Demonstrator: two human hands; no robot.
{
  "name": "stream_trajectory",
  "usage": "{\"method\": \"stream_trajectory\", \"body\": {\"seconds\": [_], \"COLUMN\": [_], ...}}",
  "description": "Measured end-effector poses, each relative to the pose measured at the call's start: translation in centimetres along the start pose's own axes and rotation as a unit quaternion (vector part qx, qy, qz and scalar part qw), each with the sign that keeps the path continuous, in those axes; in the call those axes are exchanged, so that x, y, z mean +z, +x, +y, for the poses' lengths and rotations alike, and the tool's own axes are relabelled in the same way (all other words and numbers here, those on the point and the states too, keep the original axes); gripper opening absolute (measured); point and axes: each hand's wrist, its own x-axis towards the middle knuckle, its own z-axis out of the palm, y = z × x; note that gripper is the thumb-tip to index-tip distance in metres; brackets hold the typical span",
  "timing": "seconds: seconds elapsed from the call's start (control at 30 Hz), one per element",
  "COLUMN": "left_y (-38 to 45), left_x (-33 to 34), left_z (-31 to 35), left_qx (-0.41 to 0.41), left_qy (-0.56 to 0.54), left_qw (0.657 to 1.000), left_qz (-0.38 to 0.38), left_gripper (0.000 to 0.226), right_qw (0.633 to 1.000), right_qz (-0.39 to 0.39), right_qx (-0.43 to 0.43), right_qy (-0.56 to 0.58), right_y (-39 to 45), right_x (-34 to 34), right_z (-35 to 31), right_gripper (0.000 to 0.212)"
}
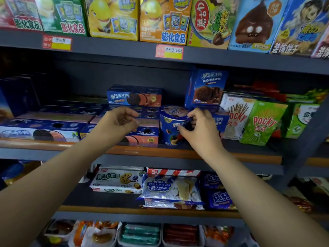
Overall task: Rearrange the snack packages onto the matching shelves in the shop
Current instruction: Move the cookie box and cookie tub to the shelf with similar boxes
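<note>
Grey shop shelf (142,154) | right hand (197,129) grips blue cup (170,125) | left hand (117,122) loosely curled, empty

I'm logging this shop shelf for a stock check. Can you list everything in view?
Snack boxes: about seven, red, green, yellow, orange, blue, top shelf.
Price tags: two, red and yellow, top shelf edge.
Cookie boxes: several, blue, middle shelf left and centre.
Tub: one, blue, middle shelf front.
Pocky packs: two, green and white, middle shelf right.
Biscuit bags: several, white and blue, lower shelf.
Trays: several, white, bottom shelf.
Left hand: fingers curled, before the cookie boxes.
Right hand: holds the tub.
</note>
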Motion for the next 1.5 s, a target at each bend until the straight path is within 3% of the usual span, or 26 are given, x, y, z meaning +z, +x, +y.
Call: {"method": "stream_trajectory", "body": {"seconds": [0.3,0.53,0.67,0.93,1.23,1.5], "left_y": [-1.2,-0.9,-1.3,-1.9,-2.6,-2.8], "left_x": [0.4,1.2,1.6,1.1,1.0,-1.2], "left_z": [-0.5,0.5,0.4,-0.2,0.1,3.6], "left_qx": [-0.003,-0.004,-0.011,-0.023,0.004,0.076], "left_qy": [-0.006,-0.006,-0.002,-0.005,0.047,0.153], "left_qw": [1.0,1.0,1.0,1.0,0.999,0.984], "left_qz": [-0.001,-0.009,-0.01,-0.005,-0.008,0.047], "left_gripper": [0.01,0.01,0.013,0.012,0.012,0.011], "right_qw": [0.999,0.997,0.996,0.995,0.994,0.991], "right_qz": [-0.019,-0.053,-0.071,-0.035,-0.04,0.01], "right_qx": [-0.032,-0.025,-0.026,-0.087,-0.097,-0.133], "right_qy": [-0.005,-0.04,-0.053,-0.043,-0.026,0.025], "right_y": [-0.6,0.6,1.2,1.0,0.1,0.7], "right_x": [-0.1,0.1,0.4,-0.6,-1.6,-5.9], "right_z": [0.3,-0.4,-0.5,0.1,-0.1,-2.5], "right_gripper": [0.043,0.062,0.05,0.034,0.05,0.034]}}
